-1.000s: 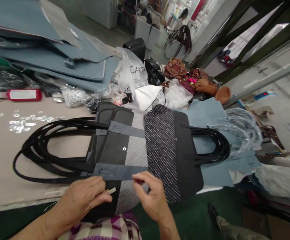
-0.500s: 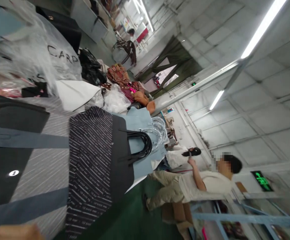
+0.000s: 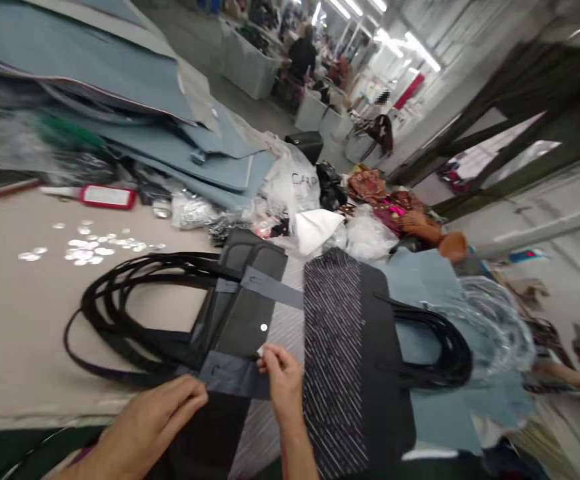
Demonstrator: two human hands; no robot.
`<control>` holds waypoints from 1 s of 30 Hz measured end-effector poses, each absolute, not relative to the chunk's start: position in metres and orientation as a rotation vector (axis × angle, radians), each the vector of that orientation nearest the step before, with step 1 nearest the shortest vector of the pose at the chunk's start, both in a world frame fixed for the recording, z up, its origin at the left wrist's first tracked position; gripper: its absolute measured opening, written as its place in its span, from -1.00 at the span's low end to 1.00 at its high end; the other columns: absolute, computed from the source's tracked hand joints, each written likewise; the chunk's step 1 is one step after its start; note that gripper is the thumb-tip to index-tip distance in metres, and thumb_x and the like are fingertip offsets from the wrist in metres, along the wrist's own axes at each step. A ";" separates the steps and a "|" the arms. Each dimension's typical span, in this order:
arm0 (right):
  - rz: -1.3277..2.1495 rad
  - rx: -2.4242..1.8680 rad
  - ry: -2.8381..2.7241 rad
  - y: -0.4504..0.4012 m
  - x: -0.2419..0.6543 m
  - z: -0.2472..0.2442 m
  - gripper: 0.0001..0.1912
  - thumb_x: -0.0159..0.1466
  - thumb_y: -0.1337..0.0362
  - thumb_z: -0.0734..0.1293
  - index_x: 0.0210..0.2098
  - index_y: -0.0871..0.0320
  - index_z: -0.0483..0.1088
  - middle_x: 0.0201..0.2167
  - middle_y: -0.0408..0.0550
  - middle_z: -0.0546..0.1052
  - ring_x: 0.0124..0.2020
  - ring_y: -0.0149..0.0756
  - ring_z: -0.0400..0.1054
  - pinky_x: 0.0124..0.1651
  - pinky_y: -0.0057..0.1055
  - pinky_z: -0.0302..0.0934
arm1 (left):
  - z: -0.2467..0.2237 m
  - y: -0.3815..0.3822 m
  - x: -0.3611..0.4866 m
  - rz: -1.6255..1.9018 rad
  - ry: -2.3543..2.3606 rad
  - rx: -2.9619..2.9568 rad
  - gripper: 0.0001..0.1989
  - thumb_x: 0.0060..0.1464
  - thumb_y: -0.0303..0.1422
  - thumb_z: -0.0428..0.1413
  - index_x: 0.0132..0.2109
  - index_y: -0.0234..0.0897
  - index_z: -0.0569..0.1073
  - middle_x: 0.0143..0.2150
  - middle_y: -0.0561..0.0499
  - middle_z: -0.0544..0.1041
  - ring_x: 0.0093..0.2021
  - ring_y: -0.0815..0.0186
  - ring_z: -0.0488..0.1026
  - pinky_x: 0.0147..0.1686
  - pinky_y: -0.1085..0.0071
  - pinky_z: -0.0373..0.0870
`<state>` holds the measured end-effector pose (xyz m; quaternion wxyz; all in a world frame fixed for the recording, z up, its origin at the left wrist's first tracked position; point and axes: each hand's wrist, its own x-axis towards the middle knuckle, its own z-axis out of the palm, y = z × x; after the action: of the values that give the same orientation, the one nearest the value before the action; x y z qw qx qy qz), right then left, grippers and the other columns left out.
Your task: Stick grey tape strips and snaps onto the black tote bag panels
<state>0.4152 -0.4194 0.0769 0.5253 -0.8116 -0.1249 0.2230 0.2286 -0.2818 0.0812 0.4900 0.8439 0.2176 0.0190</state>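
Observation:
A stack of black bags with looped black handles (image 3: 115, 300) lies on the table, its front crossed by grey-blue strips. On the top bag is a small round white disc (image 3: 264, 327). Just below the disc, my right hand (image 3: 283, 380) pinches a small white piece (image 3: 261, 351) between thumb and fingers. My left hand (image 3: 163, 413) is closed at the bag's lower left edge, by the handles; whether anything is inside it is hidden. Beside the stack lies a dark striped panel (image 3: 333, 353) with a black bag part (image 3: 385, 353) attached.
Scattered white discs (image 3: 87, 250) and a red bottle (image 3: 107, 197) lie on the beige table (image 3: 20, 333). Blue-grey sheets (image 3: 120, 73) and plastic bags (image 3: 295, 180) line the far side. A person's arm (image 3: 577, 380) shows at the right edge.
The view has swung left and down, bringing the discs, bottle and bag handles into sight. Both my hands now show over the bags; before, only part of one showed at the lower left.

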 end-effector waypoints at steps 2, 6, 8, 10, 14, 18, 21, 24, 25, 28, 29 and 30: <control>0.600 -1.898 -0.242 -0.407 0.427 0.066 -0.66 0.14 0.08 0.37 -0.32 0.26 0.58 -0.55 -0.03 0.57 -0.51 -0.31 0.46 -0.48 -0.47 0.36 | 0.083 -0.271 0.225 -0.091 0.582 1.966 -0.65 0.30 -0.11 -0.11 -0.30 -0.16 0.44 -0.38 0.12 0.49 -0.32 0.36 0.49 -0.28 0.52 0.33; 0.596 -1.944 -0.157 -0.395 0.452 0.056 -0.62 0.03 0.03 0.43 -0.38 0.25 0.58 -0.60 -0.08 0.52 -0.57 -0.35 0.39 -0.58 -0.52 0.27 | 0.071 -0.268 0.230 -0.169 0.615 1.903 -0.68 0.30 -0.15 -0.14 -0.27 -0.19 0.40 -0.32 0.07 0.46 -0.24 0.30 0.47 -0.21 0.44 0.28; 0.578 -1.985 -0.132 -0.393 0.459 0.054 -0.62 0.02 0.02 0.43 -0.39 0.25 0.57 -0.62 -0.10 0.50 -0.58 -0.36 0.38 -0.59 -0.52 0.26 | 0.065 -0.269 0.229 -0.191 0.614 1.878 -0.67 0.30 -0.16 -0.15 -0.28 -0.19 0.39 -0.32 0.06 0.45 -0.25 0.29 0.46 -0.20 0.41 0.25; 0.578 -2.023 -0.124 -0.393 0.463 0.053 -0.61 0.01 0.01 0.42 -0.41 0.26 0.56 -0.62 -0.10 0.49 -0.59 -0.37 0.36 -0.59 -0.51 0.26 | 0.062 -0.268 0.227 -0.201 0.617 1.852 -0.67 0.31 -0.15 -0.15 -0.28 -0.20 0.38 -0.33 0.07 0.44 -0.25 0.29 0.45 -0.20 0.41 0.23; 0.610 -2.098 -0.172 -0.392 0.469 0.052 -0.60 0.04 0.01 0.38 -0.38 0.26 0.57 -0.61 -0.09 0.51 -0.60 -0.36 0.36 -0.57 -0.48 0.28 | 0.059 -0.265 0.225 -0.217 0.624 1.826 -0.67 0.31 -0.15 -0.16 -0.30 -0.21 0.35 -0.35 0.07 0.42 -0.28 0.30 0.42 -0.22 0.41 0.20; 0.629 -2.203 -0.284 -0.390 0.471 0.053 -0.61 0.09 0.03 0.34 -0.34 0.24 0.58 -0.53 -0.05 0.57 -0.53 -0.28 0.43 -0.49 -0.42 0.31 | 0.057 -0.265 0.226 -0.231 0.612 1.836 -0.66 0.30 -0.14 -0.17 -0.31 -0.21 0.34 -0.34 0.06 0.42 -0.28 0.28 0.42 -0.22 0.40 0.19; 0.625 -2.293 -0.396 -0.386 0.472 0.054 -0.66 0.13 0.07 0.30 -0.34 0.20 0.58 -0.45 -0.02 0.61 -0.43 -0.21 0.48 -0.34 -0.36 0.34 | 0.056 -0.265 0.227 -0.242 0.610 1.829 -0.67 0.30 -0.15 -0.17 -0.31 -0.20 0.33 -0.35 0.06 0.42 -0.28 0.28 0.42 -0.22 0.40 0.18; 0.609 -2.402 -0.510 -0.380 0.471 0.058 -0.75 0.15 0.17 0.28 -0.37 0.14 0.57 -0.40 -0.03 0.63 -0.35 -0.18 0.50 -0.20 -0.32 0.31 | 0.057 -0.264 0.227 -0.241 0.611 1.814 -0.67 0.30 -0.14 -0.16 -0.30 -0.20 0.34 -0.35 0.07 0.42 -0.27 0.28 0.42 -0.21 0.40 0.18; 0.606 -2.441 -0.544 -0.378 0.470 0.060 -0.78 0.16 0.20 0.28 -0.38 0.11 0.56 -0.41 -0.04 0.63 -0.34 -0.17 0.50 -0.19 -0.32 0.29 | 0.057 -0.264 0.227 -0.244 0.609 1.810 -0.66 0.29 -0.13 -0.16 -0.31 -0.21 0.34 -0.35 0.06 0.42 -0.27 0.28 0.42 -0.21 0.39 0.19; 0.590 -2.562 -0.600 -0.378 0.474 0.063 -0.83 0.15 0.22 0.33 -0.32 0.06 0.56 -0.49 -0.07 0.59 -0.35 -0.11 0.49 -0.22 -0.29 0.24 | 0.058 -0.263 0.228 -0.251 0.614 1.809 -0.66 0.28 -0.13 -0.16 -0.33 -0.21 0.33 -0.36 0.06 0.41 -0.28 0.27 0.42 -0.21 0.38 0.19; 0.578 -2.603 -0.597 -0.379 0.477 0.064 -0.79 0.13 0.19 0.36 -0.26 0.07 0.55 -0.51 -0.07 0.57 -0.36 -0.07 0.49 -0.23 -0.28 0.23 | 0.057 -0.263 0.228 -0.249 0.615 1.811 -0.66 0.28 -0.13 -0.15 -0.34 -0.22 0.33 -0.36 0.06 0.41 -0.28 0.27 0.42 -0.22 0.38 0.19; 0.560 -2.642 -0.584 -0.382 0.482 0.064 -0.71 0.10 0.13 0.40 -0.20 0.10 0.53 -0.53 -0.05 0.56 -0.37 -0.03 0.48 -0.24 -0.26 0.23 | 0.056 -0.263 0.228 -0.245 0.614 1.813 -0.66 0.28 -0.13 -0.15 -0.34 -0.22 0.33 -0.35 0.05 0.41 -0.28 0.27 0.42 -0.22 0.38 0.19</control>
<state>0.4822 -0.3817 0.0640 0.1881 -0.9391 -0.2075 0.1991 0.2277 -0.2627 0.0564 0.5695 0.7723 0.2615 -0.1045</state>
